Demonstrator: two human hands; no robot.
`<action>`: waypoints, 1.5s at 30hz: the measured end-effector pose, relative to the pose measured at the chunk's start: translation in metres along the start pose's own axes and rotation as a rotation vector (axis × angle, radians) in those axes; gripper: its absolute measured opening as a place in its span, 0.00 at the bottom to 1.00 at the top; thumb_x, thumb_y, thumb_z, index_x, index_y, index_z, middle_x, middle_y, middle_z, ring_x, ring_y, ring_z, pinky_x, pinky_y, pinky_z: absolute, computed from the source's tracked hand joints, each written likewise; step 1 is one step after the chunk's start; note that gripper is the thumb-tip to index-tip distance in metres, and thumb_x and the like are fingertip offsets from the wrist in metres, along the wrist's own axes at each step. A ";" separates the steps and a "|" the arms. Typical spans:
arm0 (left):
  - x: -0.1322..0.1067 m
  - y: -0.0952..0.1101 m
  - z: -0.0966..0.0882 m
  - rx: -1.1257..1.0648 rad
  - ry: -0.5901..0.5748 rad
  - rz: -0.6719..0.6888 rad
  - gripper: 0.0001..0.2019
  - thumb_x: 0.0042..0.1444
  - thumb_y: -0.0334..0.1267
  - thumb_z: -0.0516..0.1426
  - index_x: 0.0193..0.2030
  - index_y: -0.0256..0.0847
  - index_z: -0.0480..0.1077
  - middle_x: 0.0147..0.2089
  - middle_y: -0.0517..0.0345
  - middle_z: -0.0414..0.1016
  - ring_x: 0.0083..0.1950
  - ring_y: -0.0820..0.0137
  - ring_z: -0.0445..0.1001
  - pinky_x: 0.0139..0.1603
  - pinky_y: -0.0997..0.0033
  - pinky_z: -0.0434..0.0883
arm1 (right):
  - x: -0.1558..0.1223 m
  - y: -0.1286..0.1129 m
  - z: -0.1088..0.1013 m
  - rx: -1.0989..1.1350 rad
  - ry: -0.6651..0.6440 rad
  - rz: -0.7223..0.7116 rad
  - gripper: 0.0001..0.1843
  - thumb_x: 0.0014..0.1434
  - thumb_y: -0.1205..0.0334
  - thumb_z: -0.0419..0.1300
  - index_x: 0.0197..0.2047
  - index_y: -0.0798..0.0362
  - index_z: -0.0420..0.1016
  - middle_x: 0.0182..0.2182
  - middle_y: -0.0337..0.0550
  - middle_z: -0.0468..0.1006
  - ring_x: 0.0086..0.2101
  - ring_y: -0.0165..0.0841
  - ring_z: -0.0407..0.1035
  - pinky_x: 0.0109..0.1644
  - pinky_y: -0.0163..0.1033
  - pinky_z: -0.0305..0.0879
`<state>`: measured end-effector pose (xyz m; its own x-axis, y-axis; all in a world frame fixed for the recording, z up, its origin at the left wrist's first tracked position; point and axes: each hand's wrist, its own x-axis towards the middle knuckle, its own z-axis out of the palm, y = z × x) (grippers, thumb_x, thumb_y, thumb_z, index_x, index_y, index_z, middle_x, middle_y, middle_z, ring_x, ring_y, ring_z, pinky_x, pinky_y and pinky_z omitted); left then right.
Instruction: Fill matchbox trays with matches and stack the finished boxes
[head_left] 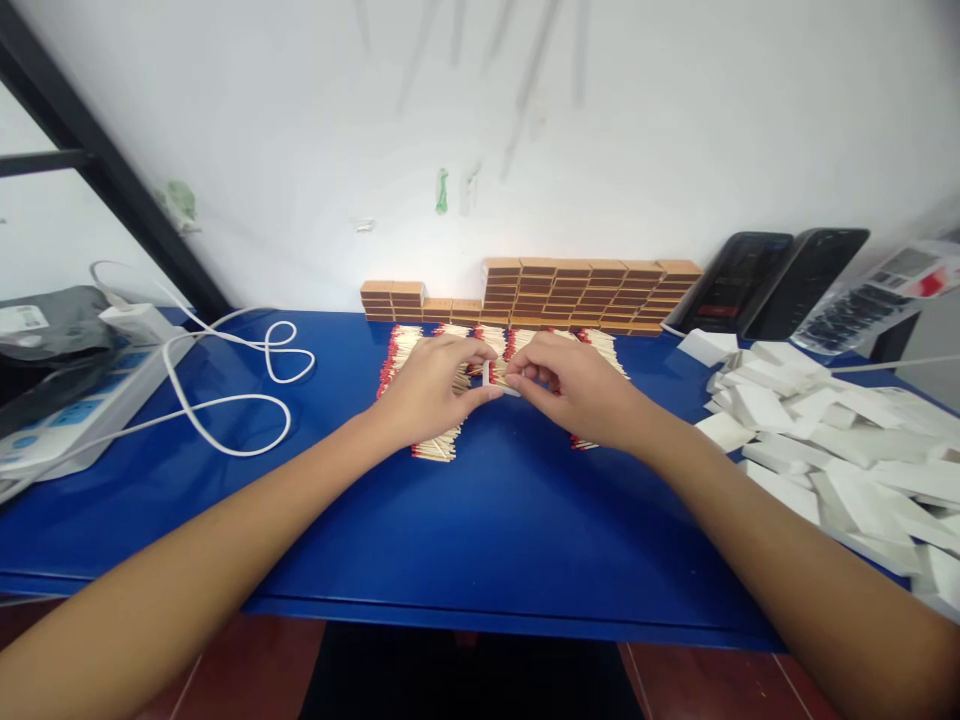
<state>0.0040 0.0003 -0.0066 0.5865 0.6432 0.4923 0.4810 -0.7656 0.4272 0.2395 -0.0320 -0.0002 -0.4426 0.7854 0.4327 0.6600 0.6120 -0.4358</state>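
Between my hands is a small white matchbox tray (487, 376), held just above the blue table. My left hand (431, 385) grips its left end between thumb and fingers. At its right side, the fingertips of my right hand (574, 385) are pinched against the tray; whether they also hold matches is hidden. Red-tipped matches (439, 445) lie in several piles behind and under both hands, with part of the piles covered by them.
Filled-looking brown matchboxes (585, 290) stand stacked along the wall. White paper trays (810, 410) are heaped at the right, near two phones (802, 285) and a plastic bottle (892, 290). A power strip (82, 400) and white cable (225, 400) lie at the left.
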 end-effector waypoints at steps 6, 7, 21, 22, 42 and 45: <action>0.000 0.001 0.001 -0.009 -0.003 0.003 0.14 0.64 0.43 0.70 0.53 0.43 0.78 0.51 0.52 0.87 0.54 0.56 0.83 0.57 0.53 0.76 | 0.000 0.003 -0.002 -0.023 0.067 0.023 0.03 0.69 0.61 0.63 0.41 0.48 0.78 0.35 0.43 0.76 0.35 0.37 0.70 0.40 0.43 0.63; 0.000 0.001 0.001 -0.013 -0.005 0.002 0.14 0.64 0.43 0.70 0.53 0.43 0.78 0.52 0.52 0.87 0.54 0.56 0.83 0.57 0.54 0.76 | 0.000 0.004 -0.002 -0.029 0.070 0.021 0.03 0.68 0.61 0.63 0.41 0.48 0.78 0.35 0.43 0.77 0.35 0.37 0.70 0.41 0.43 0.63; -0.001 0.000 0.003 0.021 -0.011 0.018 0.16 0.63 0.45 0.71 0.53 0.43 0.78 0.51 0.53 0.87 0.52 0.56 0.84 0.57 0.54 0.75 | 0.000 0.008 -0.005 -0.103 0.003 -0.006 0.04 0.68 0.61 0.63 0.38 0.49 0.76 0.35 0.45 0.77 0.36 0.38 0.71 0.41 0.41 0.63; -0.001 0.000 0.003 0.024 -0.009 0.020 0.16 0.63 0.45 0.71 0.53 0.43 0.78 0.51 0.53 0.87 0.52 0.56 0.84 0.57 0.54 0.75 | 0.000 0.008 -0.005 -0.100 0.007 -0.012 0.03 0.68 0.62 0.63 0.39 0.50 0.77 0.36 0.44 0.77 0.36 0.37 0.71 0.41 0.41 0.62; 0.000 0.000 0.004 -0.021 0.011 0.020 0.14 0.64 0.43 0.71 0.51 0.43 0.78 0.49 0.53 0.86 0.50 0.57 0.83 0.54 0.56 0.75 | 0.000 0.004 -0.004 -0.058 0.066 0.022 0.07 0.69 0.57 0.65 0.39 0.50 0.78 0.34 0.42 0.76 0.33 0.35 0.68 0.39 0.41 0.61; -0.001 0.000 0.004 -0.031 0.021 0.017 0.13 0.63 0.42 0.71 0.51 0.42 0.78 0.50 0.53 0.86 0.50 0.57 0.83 0.53 0.56 0.76 | 0.000 0.005 -0.003 -0.060 0.077 0.038 0.06 0.68 0.57 0.66 0.40 0.50 0.79 0.34 0.42 0.76 0.33 0.35 0.69 0.39 0.41 0.61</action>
<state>0.0062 -0.0004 -0.0103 0.5809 0.6302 0.5152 0.4503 -0.7761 0.4416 0.2441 -0.0289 0.0000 -0.3698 0.7972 0.4772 0.7117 0.5732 -0.4061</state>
